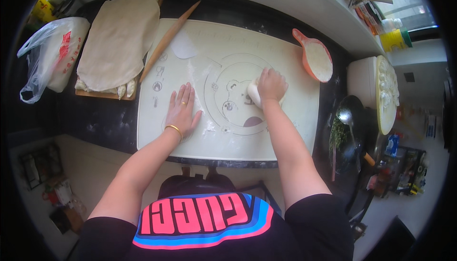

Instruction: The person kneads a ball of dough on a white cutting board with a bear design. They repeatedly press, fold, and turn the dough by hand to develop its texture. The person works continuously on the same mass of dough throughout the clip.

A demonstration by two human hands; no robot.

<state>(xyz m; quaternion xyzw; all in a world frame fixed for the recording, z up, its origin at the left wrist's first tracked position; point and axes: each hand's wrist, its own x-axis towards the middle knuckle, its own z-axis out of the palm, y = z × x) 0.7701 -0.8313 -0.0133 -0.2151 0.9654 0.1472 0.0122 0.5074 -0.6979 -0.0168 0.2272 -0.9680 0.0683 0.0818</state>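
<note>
My right hand (272,85) is curled over a lump of white dough (254,93) and presses it onto a pale printed kneading mat (300,125). Much of the dough is hidden beneath the fingers. To the left, my left hand (183,108) lies flat on the mat with its fingers spread and nothing in it. Loose flour (194,79) forms a streak beside its fingertips. Beyond that hand, a white dough scraper (183,45) rests on the mat. A tapered wooden rolling pin (169,41) lies aslant along the mat's left edge.
Left of the mat, a sheet of cloth-like covering (119,39) drapes over dumplings (122,90) on a wooden board (103,94). A plastic bag (64,55) stands beside it. At right are an orange scoop of flour (317,61), a wok with chopped greens (339,132) and a dumpling tray (385,93).
</note>
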